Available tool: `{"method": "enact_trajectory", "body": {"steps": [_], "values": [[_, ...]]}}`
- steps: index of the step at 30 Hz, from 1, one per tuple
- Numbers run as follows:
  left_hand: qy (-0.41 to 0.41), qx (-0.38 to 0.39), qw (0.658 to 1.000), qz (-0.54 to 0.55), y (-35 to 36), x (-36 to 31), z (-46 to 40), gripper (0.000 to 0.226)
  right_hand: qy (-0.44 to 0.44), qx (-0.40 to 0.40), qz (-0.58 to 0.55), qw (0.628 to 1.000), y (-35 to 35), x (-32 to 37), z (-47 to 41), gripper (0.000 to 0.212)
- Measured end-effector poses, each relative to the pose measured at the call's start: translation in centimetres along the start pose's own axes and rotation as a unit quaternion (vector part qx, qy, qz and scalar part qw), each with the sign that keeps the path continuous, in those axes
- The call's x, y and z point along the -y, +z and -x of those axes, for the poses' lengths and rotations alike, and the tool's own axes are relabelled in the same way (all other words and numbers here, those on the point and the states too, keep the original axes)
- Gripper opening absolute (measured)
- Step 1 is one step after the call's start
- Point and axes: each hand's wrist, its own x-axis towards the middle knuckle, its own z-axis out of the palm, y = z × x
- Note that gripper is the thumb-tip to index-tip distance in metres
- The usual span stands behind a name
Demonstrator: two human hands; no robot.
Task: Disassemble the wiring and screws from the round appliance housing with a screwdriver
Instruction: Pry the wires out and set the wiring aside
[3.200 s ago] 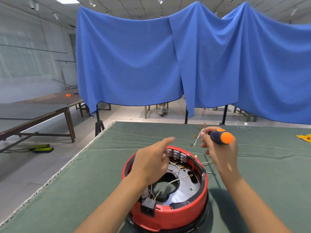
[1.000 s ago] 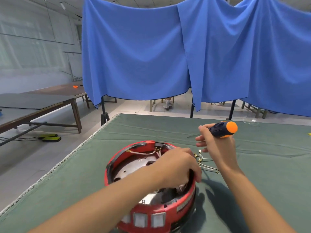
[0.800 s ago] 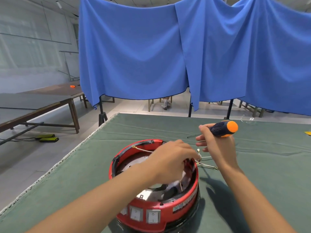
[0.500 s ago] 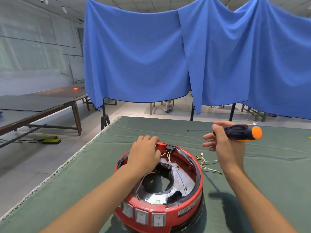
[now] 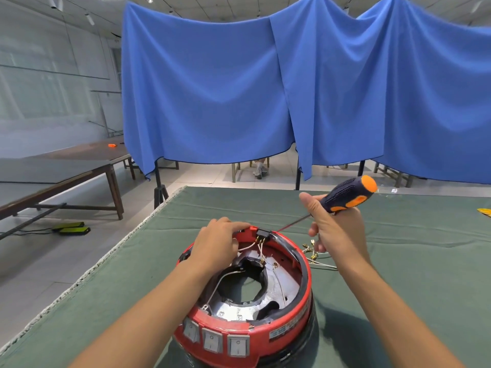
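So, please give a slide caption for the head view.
Left hand steadies the red housing; right hand aims a screwdriver at its rim.

Screwdriver [image 5: 345, 199] tip perhaps behind housing [image 5: 287, 333]

Glossy red plastic housing [image 5: 287, 333]
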Motion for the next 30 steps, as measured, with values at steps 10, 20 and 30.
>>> {"method": "enact_trajectory", "body": {"steps": [10,20,30], "values": [[-0.003,-0.005,1.0,0.002,-0.1,-0.2,0.2,0.055,0.181,0.241,-0.331,0.894,-0.5,0.5,-1.0,0.037],[0.008,0.002,1.0,-0.009,0.3,-0.2,0.0,0.048,0.065,0.15,0.067,0.984,1.0,-0.4,-0.4,0.051],[0.015,0.0,0.998,-0.056,0.2,-0.5,0.1,0.045,-0.025,0.118,0.222,0.968,-1.3,-0.6,1.6,0.03]]}}
